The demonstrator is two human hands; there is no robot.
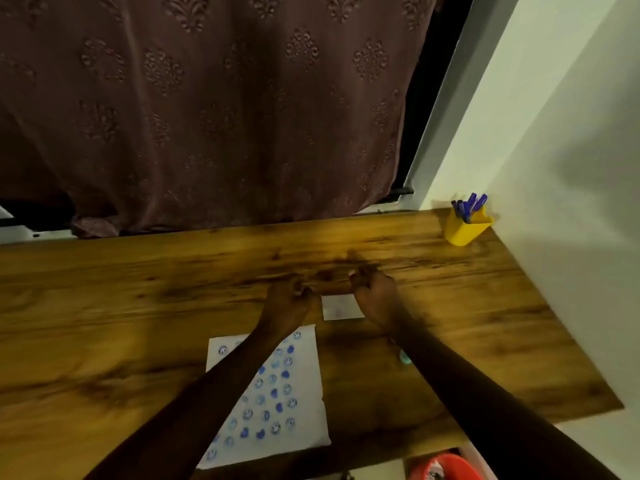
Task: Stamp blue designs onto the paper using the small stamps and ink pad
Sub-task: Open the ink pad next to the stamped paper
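Note:
A white paper (298, 403) lies near the front edge of the wooden desk (138, 289), covered with several blue stamped faces and hearts; my left forearm crosses it. My left hand (287, 299) and my right hand (375, 292) reach past the paper, both with fingers curled. Between them a brown, blurred shape (334, 288) spans from hand to hand; I cannot tell what it is. Just below it rests a small white rectangle (341, 307), possibly the ink pad. A small teal object (404, 357) peeks out beside my right forearm.
A yellow holder (465, 228) with blue pens stands in the desk's far right corner by the white wall (554, 168). A brown patterned curtain (207, 109) hangs behind the desk. A red object (443, 467) sits below the front edge.

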